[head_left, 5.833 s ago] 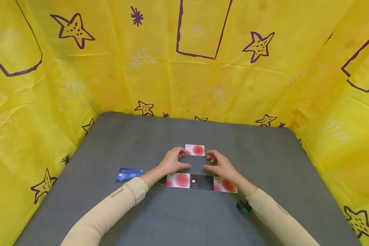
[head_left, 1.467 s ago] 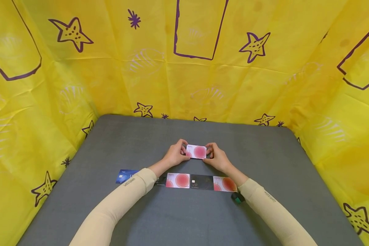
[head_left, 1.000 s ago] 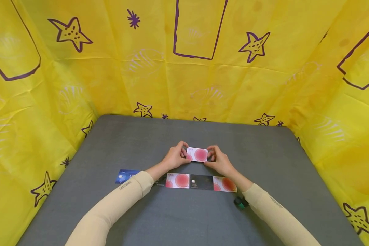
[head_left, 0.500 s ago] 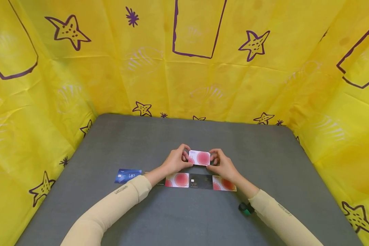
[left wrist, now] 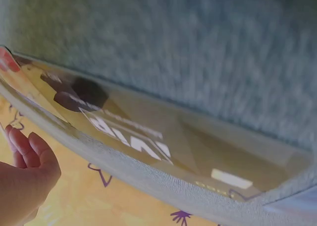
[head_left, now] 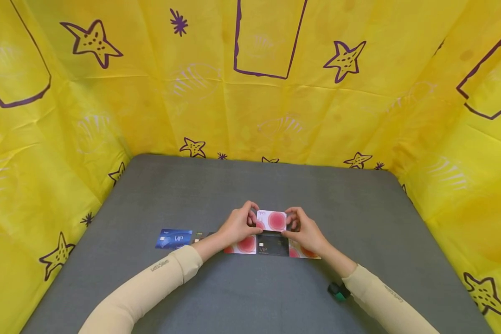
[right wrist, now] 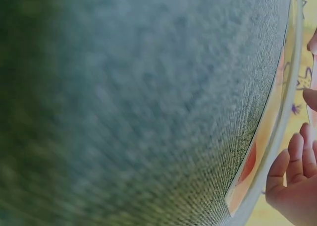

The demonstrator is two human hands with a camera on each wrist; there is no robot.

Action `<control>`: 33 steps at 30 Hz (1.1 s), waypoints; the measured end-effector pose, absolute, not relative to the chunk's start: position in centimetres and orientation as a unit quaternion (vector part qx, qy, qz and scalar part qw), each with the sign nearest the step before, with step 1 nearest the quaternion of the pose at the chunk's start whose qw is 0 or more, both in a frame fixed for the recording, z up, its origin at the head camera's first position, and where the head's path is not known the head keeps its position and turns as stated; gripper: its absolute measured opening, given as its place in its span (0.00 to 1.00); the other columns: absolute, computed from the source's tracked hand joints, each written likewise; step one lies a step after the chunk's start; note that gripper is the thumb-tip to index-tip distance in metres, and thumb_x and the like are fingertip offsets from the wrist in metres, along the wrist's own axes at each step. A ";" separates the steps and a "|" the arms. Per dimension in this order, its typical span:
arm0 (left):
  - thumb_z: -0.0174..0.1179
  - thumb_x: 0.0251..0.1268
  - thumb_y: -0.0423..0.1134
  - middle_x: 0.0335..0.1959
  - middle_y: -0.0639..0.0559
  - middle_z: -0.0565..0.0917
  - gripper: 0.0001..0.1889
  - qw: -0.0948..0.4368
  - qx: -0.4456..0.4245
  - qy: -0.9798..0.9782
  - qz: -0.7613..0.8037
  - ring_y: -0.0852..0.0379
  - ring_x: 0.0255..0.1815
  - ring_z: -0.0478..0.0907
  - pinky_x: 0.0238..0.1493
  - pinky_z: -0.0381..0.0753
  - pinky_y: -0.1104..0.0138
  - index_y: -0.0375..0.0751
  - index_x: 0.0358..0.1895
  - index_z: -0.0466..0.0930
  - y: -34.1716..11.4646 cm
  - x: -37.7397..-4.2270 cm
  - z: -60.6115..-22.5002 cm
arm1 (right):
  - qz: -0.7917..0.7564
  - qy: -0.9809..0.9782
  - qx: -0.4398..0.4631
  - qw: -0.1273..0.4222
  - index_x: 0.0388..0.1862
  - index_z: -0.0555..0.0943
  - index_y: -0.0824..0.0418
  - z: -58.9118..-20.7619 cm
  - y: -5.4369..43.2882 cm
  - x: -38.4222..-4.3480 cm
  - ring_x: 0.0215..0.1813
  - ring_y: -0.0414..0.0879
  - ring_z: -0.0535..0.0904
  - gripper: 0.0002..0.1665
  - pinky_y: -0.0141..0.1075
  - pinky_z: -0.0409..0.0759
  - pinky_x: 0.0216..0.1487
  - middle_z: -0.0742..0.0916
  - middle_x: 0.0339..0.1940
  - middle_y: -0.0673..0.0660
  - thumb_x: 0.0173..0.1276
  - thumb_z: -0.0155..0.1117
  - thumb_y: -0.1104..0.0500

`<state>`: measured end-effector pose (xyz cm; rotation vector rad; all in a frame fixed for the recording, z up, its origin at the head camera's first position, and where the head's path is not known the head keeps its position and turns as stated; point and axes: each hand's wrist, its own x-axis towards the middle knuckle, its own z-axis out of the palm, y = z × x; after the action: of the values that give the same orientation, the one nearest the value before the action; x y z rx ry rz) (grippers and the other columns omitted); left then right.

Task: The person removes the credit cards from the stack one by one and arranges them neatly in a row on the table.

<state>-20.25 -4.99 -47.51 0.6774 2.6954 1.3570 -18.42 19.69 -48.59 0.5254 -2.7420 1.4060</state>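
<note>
A white card with pink-red circles [head_left: 271,221] is held by its two ends between my hands, its printed face toward the head camera. My left hand [head_left: 239,226] pinches its left end, my right hand [head_left: 308,232] its right end. Just below it in the head view runs a row of cards: a blue VIP card [head_left: 173,239], a dark card [head_left: 199,235] mostly covered by the left wrist, a pink-circle card [head_left: 247,245], a black VIP card [head_left: 272,247] and another pink-circle card [head_left: 302,250]. The held card overlaps the top of the black one in this view.
The cards lie on a grey cloth-covered table [head_left: 234,292]. Yellow curtains [head_left: 250,106] with starfish drawings surround its back and sides. A black and green device [head_left: 338,291] sits at the right wrist. A shiny VIP card [left wrist: 133,132] fills the left wrist view's middle.
Earlier the pink-circle card lay farther back, with both hands beside it. The hands took it by its ends, tilted it up and brought it nearer, to the row's back edge.
</note>
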 end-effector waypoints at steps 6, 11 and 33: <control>0.77 0.47 0.34 0.29 0.55 0.80 0.28 0.018 0.227 0.866 0.444 0.59 0.30 0.74 0.36 0.73 0.69 0.41 0.50 0.71 -4.9 -19.4 -47.5 | 0.449 -0.877 0.172 0.009 0.56 0.71 0.59 -48.7 19.9 -17.7 0.34 0.46 0.75 0.34 0.31 0.73 0.35 0.82 0.36 0.54 0.51 0.78 0.66; 0.76 0.47 0.34 0.30 0.54 0.80 0.28 0.018 0.236 0.861 0.450 0.57 0.30 0.74 0.35 0.73 0.70 0.40 0.50 0.70 -4.7 -18.7 -47.3 | 0.441 -0.879 0.178 0.015 0.56 0.71 0.58 -48.6 20.2 -17.1 0.33 0.45 0.75 0.35 0.31 0.73 0.34 0.82 0.36 0.53 0.50 0.78 0.66; 0.76 0.45 0.33 0.29 0.56 0.80 0.28 0.056 0.269 0.857 0.437 0.57 0.31 0.75 0.34 0.74 0.71 0.37 0.49 0.72 -3.2 -16.7 -46.7 | 0.441 -0.880 0.174 -0.022 0.55 0.73 0.59 -47.9 22.7 -14.3 0.34 0.46 0.78 0.32 0.31 0.75 0.32 0.83 0.37 0.51 0.53 0.78 0.61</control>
<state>-16.72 -3.21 -46.66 0.8168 2.5986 1.3247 -14.28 22.70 -47.95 0.5541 -2.8037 1.4064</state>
